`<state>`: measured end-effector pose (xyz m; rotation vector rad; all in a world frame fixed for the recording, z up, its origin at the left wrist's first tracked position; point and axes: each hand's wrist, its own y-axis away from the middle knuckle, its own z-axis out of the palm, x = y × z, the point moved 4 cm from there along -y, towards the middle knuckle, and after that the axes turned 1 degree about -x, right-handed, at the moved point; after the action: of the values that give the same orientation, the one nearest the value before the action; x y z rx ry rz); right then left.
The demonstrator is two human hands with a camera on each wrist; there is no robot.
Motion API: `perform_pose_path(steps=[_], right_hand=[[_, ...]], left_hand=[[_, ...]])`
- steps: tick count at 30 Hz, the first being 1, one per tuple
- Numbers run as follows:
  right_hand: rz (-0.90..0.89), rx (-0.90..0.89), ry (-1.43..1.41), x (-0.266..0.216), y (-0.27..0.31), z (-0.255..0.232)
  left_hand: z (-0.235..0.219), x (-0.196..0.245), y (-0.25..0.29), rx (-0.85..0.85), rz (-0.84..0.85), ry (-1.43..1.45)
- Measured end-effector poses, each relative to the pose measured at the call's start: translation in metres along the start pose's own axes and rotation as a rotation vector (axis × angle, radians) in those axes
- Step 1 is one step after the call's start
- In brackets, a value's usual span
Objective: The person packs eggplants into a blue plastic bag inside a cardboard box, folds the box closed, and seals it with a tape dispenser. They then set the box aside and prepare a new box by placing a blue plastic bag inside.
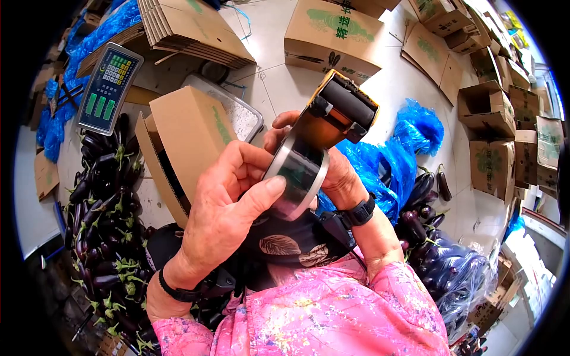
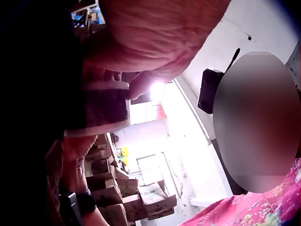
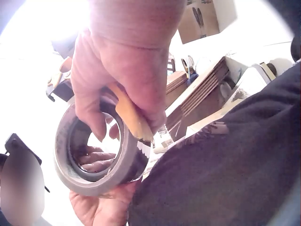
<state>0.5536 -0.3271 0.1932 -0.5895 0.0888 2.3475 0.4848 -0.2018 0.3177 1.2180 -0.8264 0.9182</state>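
A tape dispenser (image 1: 341, 110) with a black roller and brown body is held up close in front of me, and a roll of tape (image 1: 297, 172) sits on it. My left hand (image 1: 234, 199) grips the roll from the left, thumb pressed on its rim. My right hand (image 1: 338, 178) holds the dispenser from behind. In the right wrist view the right hand (image 3: 122, 61) curls its fingers into the core of the roll (image 3: 89, 155) by the dispenser's brown plate (image 3: 131, 117). The left wrist view shows the roll (image 2: 106, 110) under the left hand (image 2: 150, 42).
Eggplants (image 1: 104, 213) are piled on the left, with more (image 1: 424, 207) on the right beside blue plastic bags (image 1: 392, 160). A weighing scale (image 1: 108, 88), an open carton (image 1: 184, 142), flattened cartons (image 1: 190, 29) and stacked boxes (image 1: 493, 113) surround me on the pale floor.
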Motion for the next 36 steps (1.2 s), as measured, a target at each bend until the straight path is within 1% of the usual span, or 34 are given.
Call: perform_pose_path(steps=[3, 6, 12, 15, 18, 19, 21, 24, 25, 27, 28, 29, 30, 32, 35, 36], right_hand=[[-0.024, 0.065, 0.069, 0.001, 0.001, 0.004], [0.036, 0.043, 0.085, -0.004, 0.003, 0.01], [0.014, 0.058, 0.201, -0.007, 0.003, 0.014], [-0.038, 0.068, 0.375, -0.009, 0.003, 0.013], [-0.041, 0.086, 0.274, -0.004, 0.003, 0.006], [-0.038, 0.087, 0.197, -0.002, 0.004, 0.003], [-0.049, 0.086, 0.146, 0.001, 0.003, -0.002], [-0.061, 0.108, 0.139, -0.003, 0.002, -0.004], [-0.061, 0.131, 0.128, -0.002, 0.004, -0.008], [-0.077, 0.15, 0.157, -0.001, 0.005, -0.013], [-0.056, 0.153, 0.167, -0.002, 0.005, -0.012], [-0.037, 0.157, 0.178, -0.004, 0.007, -0.01], [-0.017, 0.162, 0.188, -0.004, 0.008, -0.009], [-0.051, 0.173, 0.186, -0.004, 0.008, -0.008], [-0.061, 0.162, 0.191, -0.007, 0.006, -0.004], [-0.059, 0.157, 0.196, -0.011, 0.006, -0.003]], left_hand=[[0.001, -0.001, -0.001, 0.024, -0.006, 0.007], [0.001, -0.001, -0.002, 0.041, -0.018, -0.003], [-0.002, -0.003, -0.006, 0.048, -0.017, -0.099], [-0.005, -0.006, -0.01, 0.05, -0.006, -0.156], [-0.002, 0.0, -0.011, 0.107, -0.05, -0.129], [-0.003, -0.001, -0.011, 0.104, -0.065, -0.066], [-0.005, -0.004, -0.011, 0.094, -0.097, 0.058], [0.004, 0.0, -0.003, 0.018, 0.104, -0.191], [0.003, 0.002, -0.002, 0.053, 0.194, -0.542], [0.006, 0.004, 0.001, 0.148, 0.405, -0.833], [0.008, 0.004, 0.003, 0.197, 0.511, -0.977], [0.008, 0.006, 0.004, 0.221, 0.567, -1.016], [0.007, 0.006, 0.004, 0.226, 0.548, -1.047], [0.007, 0.008, 0.007, 0.237, 0.509, -1.109], [0.007, 0.006, 0.009, 0.215, 0.367, -0.793], [0.006, 0.003, 0.009, 0.231, 0.357, -0.72]])
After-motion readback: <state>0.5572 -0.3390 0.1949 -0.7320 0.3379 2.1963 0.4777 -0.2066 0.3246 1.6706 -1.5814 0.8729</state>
